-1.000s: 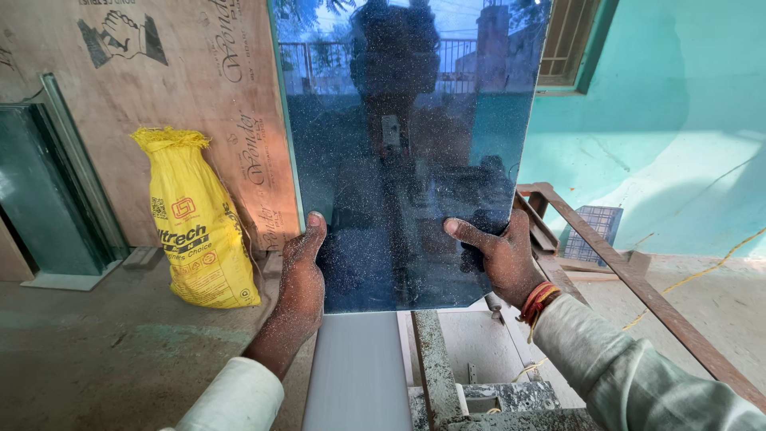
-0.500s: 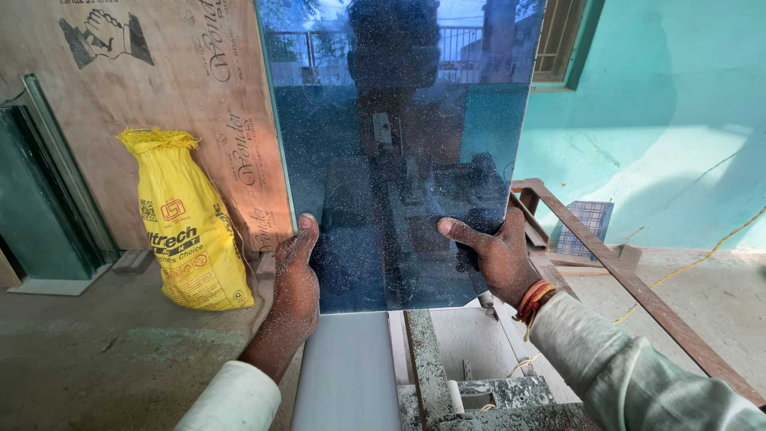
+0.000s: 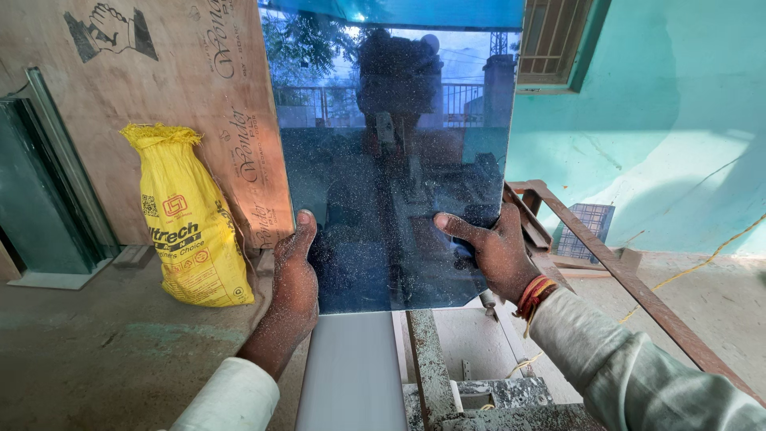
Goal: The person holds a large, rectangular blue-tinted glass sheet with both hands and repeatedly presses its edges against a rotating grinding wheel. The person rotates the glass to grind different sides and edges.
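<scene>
I hold a large dark reflective glass sheet (image 3: 391,152) upright in front of me, speckled with dust. My left hand (image 3: 294,279) grips its lower left edge, thumb up along the side. My right hand (image 3: 493,251) grips its lower right edge, thumb laid across the glass face, with red and orange threads on the wrist. The sheet's bottom edge hovers just above a grey flat surface (image 3: 351,375) and a rusty metal machine rail (image 3: 427,363). Trees, a railing and a dark figure are reflected in the glass.
A yellow sack (image 3: 190,219) leans against a plywood board (image 3: 159,88) at the left. More glass panes (image 3: 40,199) stand at the far left. A rusty angle-iron frame (image 3: 614,271) runs along the right, before a turquoise wall (image 3: 670,120) with a small tile (image 3: 582,231).
The glass sheet has risen slightly and come a little nearer to me, with both hands still on its lower edges. My view has shifted slightly right.
</scene>
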